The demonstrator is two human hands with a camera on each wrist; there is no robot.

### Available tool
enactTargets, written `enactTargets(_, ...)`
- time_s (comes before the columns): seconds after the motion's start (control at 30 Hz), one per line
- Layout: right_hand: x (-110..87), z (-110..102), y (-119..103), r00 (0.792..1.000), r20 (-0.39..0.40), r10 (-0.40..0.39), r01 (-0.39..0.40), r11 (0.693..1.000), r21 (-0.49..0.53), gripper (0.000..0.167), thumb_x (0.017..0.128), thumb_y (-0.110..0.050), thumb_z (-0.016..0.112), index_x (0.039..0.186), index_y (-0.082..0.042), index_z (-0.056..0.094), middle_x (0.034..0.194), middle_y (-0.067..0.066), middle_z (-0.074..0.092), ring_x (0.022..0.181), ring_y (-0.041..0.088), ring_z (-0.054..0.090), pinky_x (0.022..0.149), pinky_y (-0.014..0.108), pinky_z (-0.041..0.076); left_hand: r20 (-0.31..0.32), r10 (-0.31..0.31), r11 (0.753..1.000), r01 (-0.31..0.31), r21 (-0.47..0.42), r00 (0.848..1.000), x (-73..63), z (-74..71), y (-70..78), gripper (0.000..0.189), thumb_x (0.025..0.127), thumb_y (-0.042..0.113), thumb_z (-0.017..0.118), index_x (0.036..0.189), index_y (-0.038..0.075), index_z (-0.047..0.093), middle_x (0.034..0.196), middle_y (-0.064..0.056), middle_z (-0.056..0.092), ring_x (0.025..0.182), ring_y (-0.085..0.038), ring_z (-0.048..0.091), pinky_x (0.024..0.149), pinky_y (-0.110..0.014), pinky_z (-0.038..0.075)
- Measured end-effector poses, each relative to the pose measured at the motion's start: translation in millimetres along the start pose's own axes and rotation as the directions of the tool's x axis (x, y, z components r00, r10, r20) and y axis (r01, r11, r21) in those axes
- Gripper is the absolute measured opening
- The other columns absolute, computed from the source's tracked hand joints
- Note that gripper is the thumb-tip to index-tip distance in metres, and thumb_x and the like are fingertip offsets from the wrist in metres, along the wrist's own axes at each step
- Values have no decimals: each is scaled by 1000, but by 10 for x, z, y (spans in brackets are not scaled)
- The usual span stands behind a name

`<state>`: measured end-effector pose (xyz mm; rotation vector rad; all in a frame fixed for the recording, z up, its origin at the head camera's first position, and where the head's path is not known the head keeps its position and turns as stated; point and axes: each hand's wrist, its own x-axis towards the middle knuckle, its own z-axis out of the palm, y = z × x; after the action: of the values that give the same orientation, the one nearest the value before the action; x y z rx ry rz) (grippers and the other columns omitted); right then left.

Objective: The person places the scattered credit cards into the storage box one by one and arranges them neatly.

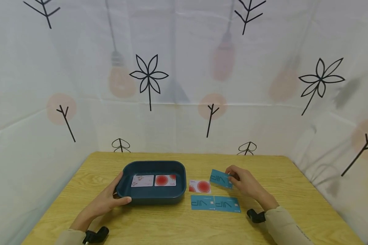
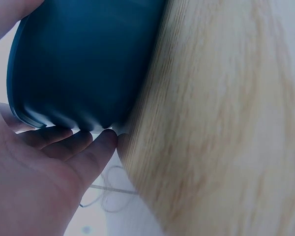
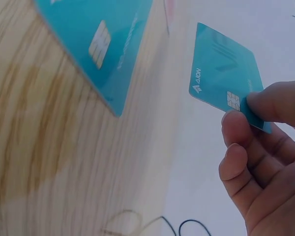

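My right hand [image 1: 245,182] pinches a teal VIP card [image 1: 220,178] between thumb and fingers. In the right wrist view the card [image 3: 226,69] shows a gold chip and is held by one corner, above the table. My left hand [image 1: 105,197] grips the left end of a dark blue tray [image 1: 147,200]; the thumb lies on its front edge, and in the left wrist view the fingertips [image 2: 105,140] press against its outer wall. Inside the tray lie a pale patterned card [image 1: 141,182] and a white card with a red circle [image 1: 162,180], side by side.
Right of the tray, a white card with a red circle [image 1: 199,186] lies on the wooden table [image 1: 159,226]. Two teal VIP cards [image 1: 202,203] lie end to end in front of it. A white printed cloth [image 1: 184,129] hangs behind and along both sides.
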<state>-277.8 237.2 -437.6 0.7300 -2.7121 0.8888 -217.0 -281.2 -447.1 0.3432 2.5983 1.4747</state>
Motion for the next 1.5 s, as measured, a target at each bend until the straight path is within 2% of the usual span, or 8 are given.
enactTargets(0.4,28,-7,-169,997,-36,-72,73,997,26,21,91,1,60,107,-13,61,73,-9,49,60,6,42,54,23,40,-9,0,1000,0,21,1000,2,-15,-6,103,85,31,73,155,14,-1,156,-25,5,127,-38,44,92,-34,45)
enactTargets(0.57,35,-17,-214,996,-33,-82,83,996,32,21,92,1,60,107,-13,61,73,-8,50,59,6,42,54,23,40,-20,4,999,-3,46,1000,5,-19,-3,104,84,33,74,155,14,0,156,-26,5,128,-38,42,94,-38,44)
enactTargets(0.77,31,-16,-274,995,-27,-98,99,994,44,20,92,0,61,107,-14,61,76,-8,52,60,5,44,54,23,42,-12,13,999,-13,31,1000,6,-16,-5,103,85,31,73,155,14,-1,156,-26,5,129,-39,42,94,-38,44)
enactTargets(0.97,39,4,-359,988,-34,-151,153,985,75,22,91,4,60,107,-11,61,80,-2,59,61,5,46,55,23,44,-3,28,999,-28,14,1000,1,-12,-9,100,87,27,71,155,13,-2,156,-26,4,129,-41,41,93,-36,45)
enactTargets(1.27,146,85,-505,977,-46,-209,212,974,81,22,91,2,61,108,-13,61,81,-5,58,61,5,47,56,23,45,11,28,999,-27,-16,1000,-3,-3,-23,100,88,25,70,155,13,-3,156,-26,2,128,-40,42,91,-33,46)
enactTargets(1.5,248,157,-655,969,-34,-243,245,965,90,21,92,0,60,109,-13,61,85,-5,59,64,5,47,58,23,45,-3,28,1000,-28,5,1000,4,6,-20,101,87,27,72,155,13,-2,156,-25,4,128,-39,42,91,-31,46)
